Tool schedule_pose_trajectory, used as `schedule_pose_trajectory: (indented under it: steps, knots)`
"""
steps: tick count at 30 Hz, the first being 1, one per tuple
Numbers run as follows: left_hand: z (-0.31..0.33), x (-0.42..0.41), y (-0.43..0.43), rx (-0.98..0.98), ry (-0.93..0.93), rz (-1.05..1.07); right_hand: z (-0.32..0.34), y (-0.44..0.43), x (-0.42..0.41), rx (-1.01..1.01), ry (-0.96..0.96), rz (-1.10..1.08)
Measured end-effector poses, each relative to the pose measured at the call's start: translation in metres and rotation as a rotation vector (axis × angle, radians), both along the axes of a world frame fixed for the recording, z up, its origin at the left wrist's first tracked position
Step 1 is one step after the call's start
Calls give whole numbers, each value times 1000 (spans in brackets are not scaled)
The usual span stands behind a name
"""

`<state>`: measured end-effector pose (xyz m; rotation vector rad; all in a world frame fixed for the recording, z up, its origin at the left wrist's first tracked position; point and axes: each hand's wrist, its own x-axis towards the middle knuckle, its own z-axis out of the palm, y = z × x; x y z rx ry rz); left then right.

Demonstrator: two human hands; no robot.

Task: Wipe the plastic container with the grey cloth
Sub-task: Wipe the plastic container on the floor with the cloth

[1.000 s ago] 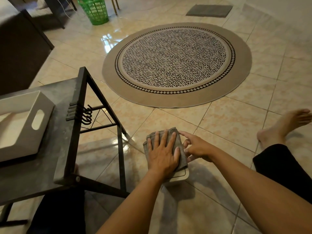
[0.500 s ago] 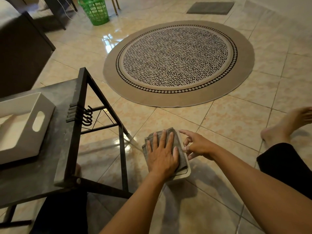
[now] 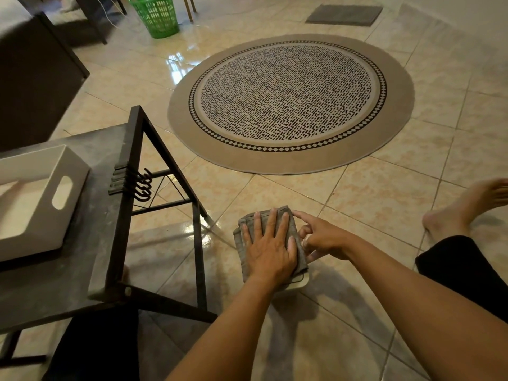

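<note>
A folded grey cloth (image 3: 300,255) lies over a white plastic container (image 3: 301,282) on the tiled floor, low in the middle of the head view. Only the container's near right corner shows from under the cloth. My left hand (image 3: 270,250) presses flat on top of the cloth with its fingers spread. My right hand (image 3: 323,237) rests against the container's right side, index finger stretched along the far corner and the other fingers curled at the edge.
A low dark table (image 3: 90,243) with a black metal frame stands at left and carries a white tray (image 3: 66,188). A round patterned rug (image 3: 291,103) lies ahead, a green basket (image 3: 156,16) beyond it. A bare foot (image 3: 461,210) and a black-clad leg are at right.
My left hand has slid the cloth a little to the right, so it again covers the container's right rim. My right hand stays at that side.
</note>
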<state>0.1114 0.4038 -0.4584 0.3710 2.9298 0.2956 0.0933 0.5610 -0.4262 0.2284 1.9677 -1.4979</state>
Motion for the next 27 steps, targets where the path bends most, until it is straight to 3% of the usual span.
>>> schedule_pose_trajectory:
  steps: [27]
  knots:
    - [-6,0,-5,11,22,-11,-2,1,-8,-9,27,-8]
